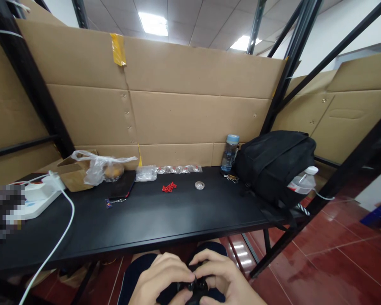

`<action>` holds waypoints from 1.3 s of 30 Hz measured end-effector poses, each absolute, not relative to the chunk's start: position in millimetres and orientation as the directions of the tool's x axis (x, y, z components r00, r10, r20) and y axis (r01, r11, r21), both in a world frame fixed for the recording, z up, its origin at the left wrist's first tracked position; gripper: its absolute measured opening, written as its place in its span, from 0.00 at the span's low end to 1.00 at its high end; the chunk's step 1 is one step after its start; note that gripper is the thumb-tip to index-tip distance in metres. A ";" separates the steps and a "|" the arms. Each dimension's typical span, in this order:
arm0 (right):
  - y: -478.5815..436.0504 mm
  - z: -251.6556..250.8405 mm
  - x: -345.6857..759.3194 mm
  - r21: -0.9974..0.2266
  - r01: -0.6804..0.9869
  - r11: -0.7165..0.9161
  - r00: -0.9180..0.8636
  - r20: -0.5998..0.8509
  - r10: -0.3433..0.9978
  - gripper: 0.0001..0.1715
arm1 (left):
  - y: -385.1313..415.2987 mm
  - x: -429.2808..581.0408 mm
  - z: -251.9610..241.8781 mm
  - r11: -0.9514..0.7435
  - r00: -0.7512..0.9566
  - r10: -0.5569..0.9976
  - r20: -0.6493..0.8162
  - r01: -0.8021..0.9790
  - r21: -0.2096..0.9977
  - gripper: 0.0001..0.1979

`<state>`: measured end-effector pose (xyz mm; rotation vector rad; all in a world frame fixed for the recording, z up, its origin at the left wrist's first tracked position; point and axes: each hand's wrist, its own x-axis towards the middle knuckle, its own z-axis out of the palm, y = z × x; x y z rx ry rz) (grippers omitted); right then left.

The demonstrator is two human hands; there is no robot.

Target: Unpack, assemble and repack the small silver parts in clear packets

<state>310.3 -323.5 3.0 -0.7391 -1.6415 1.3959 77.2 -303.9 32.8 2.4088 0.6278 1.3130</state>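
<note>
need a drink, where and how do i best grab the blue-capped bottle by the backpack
Grip the bottle on its clear body below the cap, coming from the front left: it stands upright, the backpack crowds its right and the cardboard wall is behind. Free your right hand from the black object first.

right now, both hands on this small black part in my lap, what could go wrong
The black part is held by the left hand and right hand below the table; a slip could drop it. The white cable hangs off the front edge and could get snagged. The backpack overhangs the right end and might slide.
</note>
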 end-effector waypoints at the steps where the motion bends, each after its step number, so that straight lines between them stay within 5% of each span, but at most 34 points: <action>1: -323.7 4.1 309.9 -0.977 -0.078 0.201 -0.471 0.214 0.856 0.21 | -301.7 75.8 29.5 -0.830 0.497 0.549 0.672 0.229 0.508 0.09; 11: -324.5 -3.6 308.9 -0.981 -0.129 0.146 -0.513 0.192 0.836 0.20 | -304.7 54.2 29.0 -0.726 0.625 0.622 0.472 0.237 0.645 0.14; 20: -330.2 -9.8 311.8 -0.981 -0.130 0.145 -0.521 0.192 0.831 0.21 | -313.6 64.5 26.4 -0.462 0.504 0.796 0.335 0.149 0.874 0.09; 32: -330.9 -23.4 308.1 -0.974 -0.144 0.177 -0.466 0.224 0.856 0.29 | -313.7 51.9 29.0 -0.621 0.642 0.689 0.337 0.282 0.732 0.10; 39: -301.8 -19.5 311.7 -0.971 -0.039 0.235 -0.367 0.232 0.901 0.22 | -297.7 52.9 10.6 -0.749 0.415 0.662 0.624 0.343 0.566 0.22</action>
